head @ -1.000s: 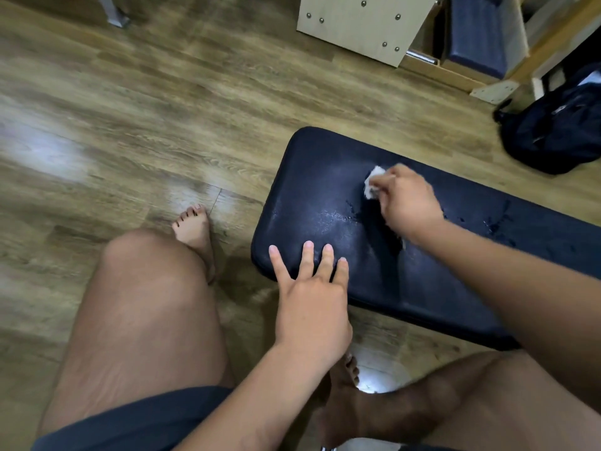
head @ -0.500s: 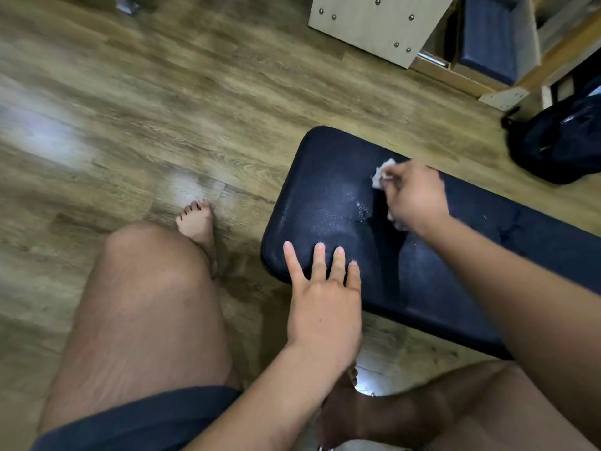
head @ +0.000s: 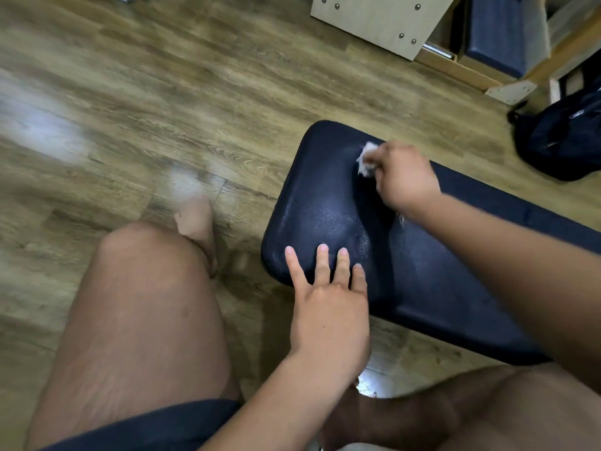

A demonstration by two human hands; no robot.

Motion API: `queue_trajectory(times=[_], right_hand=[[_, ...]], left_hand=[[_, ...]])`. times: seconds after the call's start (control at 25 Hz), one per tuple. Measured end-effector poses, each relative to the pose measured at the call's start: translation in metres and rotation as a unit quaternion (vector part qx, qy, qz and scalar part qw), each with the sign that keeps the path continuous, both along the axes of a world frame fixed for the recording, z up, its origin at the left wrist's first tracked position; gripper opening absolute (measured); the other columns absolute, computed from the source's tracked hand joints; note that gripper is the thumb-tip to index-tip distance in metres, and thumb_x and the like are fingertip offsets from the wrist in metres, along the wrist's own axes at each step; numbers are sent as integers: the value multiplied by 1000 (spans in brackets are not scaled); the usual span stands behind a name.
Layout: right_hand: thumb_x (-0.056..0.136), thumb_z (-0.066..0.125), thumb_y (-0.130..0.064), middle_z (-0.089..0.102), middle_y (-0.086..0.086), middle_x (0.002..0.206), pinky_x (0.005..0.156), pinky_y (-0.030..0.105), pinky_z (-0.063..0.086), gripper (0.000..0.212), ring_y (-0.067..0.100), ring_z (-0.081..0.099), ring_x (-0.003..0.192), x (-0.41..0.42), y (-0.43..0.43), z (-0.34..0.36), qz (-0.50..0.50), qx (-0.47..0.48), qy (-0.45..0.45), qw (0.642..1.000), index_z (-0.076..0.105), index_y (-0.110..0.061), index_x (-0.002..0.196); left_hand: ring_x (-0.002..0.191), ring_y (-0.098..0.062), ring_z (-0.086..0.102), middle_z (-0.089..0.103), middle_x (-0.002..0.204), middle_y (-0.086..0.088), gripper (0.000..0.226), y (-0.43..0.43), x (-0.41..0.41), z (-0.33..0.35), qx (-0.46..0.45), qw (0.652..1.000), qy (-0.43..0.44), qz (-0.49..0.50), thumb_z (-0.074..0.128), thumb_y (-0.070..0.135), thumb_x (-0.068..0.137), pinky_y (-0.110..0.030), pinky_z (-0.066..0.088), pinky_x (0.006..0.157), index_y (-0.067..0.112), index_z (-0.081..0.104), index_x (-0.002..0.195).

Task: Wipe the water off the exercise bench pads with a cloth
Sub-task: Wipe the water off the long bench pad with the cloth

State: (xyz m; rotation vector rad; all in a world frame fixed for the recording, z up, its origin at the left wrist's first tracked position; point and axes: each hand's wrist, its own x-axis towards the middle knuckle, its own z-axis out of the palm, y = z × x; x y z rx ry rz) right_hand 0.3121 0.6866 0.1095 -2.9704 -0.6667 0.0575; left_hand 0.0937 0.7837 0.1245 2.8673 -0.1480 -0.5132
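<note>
Your right hand point(head: 405, 177) is curled round a crumpled white cloth point(head: 366, 159), pressing it against the far side of the dark blue bench pad point(head: 439, 271) (fine droplets glisten near its rounded end); your left hand point(head: 328, 317) lies flat on the pad's near edge, fingers straight and spread, holding nothing; a dark bag point(head: 559, 141) sits on the wooden floor point(head: 195, 92) beyond.

Black bag point(head: 559, 144), pale cabinet point(head: 374, 24), wood floor point(head: 162, 92).
</note>
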Motion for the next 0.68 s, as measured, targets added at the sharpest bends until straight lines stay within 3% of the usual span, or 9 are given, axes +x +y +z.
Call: queue_trajectory(times=[0.2, 0.28, 0.4, 0.52, 0.68], right_hand=[[74, 43, 3, 63, 19, 91, 73, 35, 49, 29, 37, 59, 82, 53, 25, -4, -41, -32, 17, 998, 62, -16, 84], [72, 42, 2, 63, 15, 91, 71, 35, 48, 28, 36, 58, 84, 28, 24, -7, -5, -14, -7, 1000, 60, -17, 80], [81, 45, -5, 65, 6, 104, 77, 33, 45, 32, 35, 56, 97, -45, 1, -8, 39, 30, -11, 999, 69, -18, 98], [86, 43, -14, 64, 0, 107, 81, 37, 49, 32, 31, 54, 97, -130, -25, 2, 105, 62, 23, 992, 69, -21, 104], [82, 44, 3, 59, 3, 122, 81, 39, 50, 47, 33, 54, 106, -135, -52, 9, 150, 27, 52, 987, 64, -19, 118]], left_hand=[[150, -39, -9, 0, 165, -11, 79, 0, 0, -1, 14, 1000, 0, -12, 51, 28, 92, -75, -15, 104, 15, 7, 156], [150, -38, -7, 1, 165, -9, 74, 0, 3, -2, 17, 1000, -1, -2, 48, 30, 95, -75, -13, 106, 17, 10, 156], [150, -39, -3, 6, 165, -10, 70, -5, 3, 2, 15, 1000, 9, 3, 48, 30, 93, -73, -11, 109, 17, 17, 155], [150, -39, -1, 9, 165, -8, 70, -8, -2, 2, 3, 1000, -1, 14, 48, 28, 90, -72, -10, 111, 18, 22, 154], [149, -38, -13, -5, 165, -8, 79, -9, -8, -4, 4, 1000, 21, 21, 49, 27, 89, -71, -7, 111, 18, 9, 157]])
